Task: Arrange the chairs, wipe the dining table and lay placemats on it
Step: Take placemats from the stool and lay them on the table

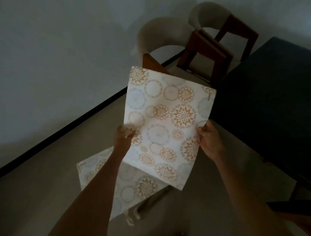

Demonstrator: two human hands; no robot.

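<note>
Right hand [209, 139] fingers pinching the right edge of a thin, flat floral placemat [166, 125], left hand [124, 136] blurred, gripping its left edge, mat held in air above a second placemat [131, 187] lying lower, dark worktop [275, 104] at right, two curved cream-backed wooden chairs [198, 43] beyond

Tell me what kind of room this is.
Probably a home dining area: a dark dining table, two wood-framed chairs against a plain wall, and a patterned placemat held in both hands, another lying below it.
</note>
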